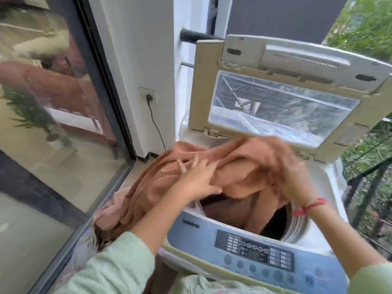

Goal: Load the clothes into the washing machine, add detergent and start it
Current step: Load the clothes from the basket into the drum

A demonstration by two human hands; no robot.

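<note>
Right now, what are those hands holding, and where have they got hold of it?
Both hold the orange cloth over the open drum: left hand on its bunched middle, right hand, blurred, on its upper right part.

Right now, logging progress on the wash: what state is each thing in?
Lid: raised, open.
Drum: open, partly filled.
Orange cloth: half in, half draped over the left edge.
Left hand: pressing on cloth.
Right hand: gripping cloth, blurred.
Plug: in socket.
</note>
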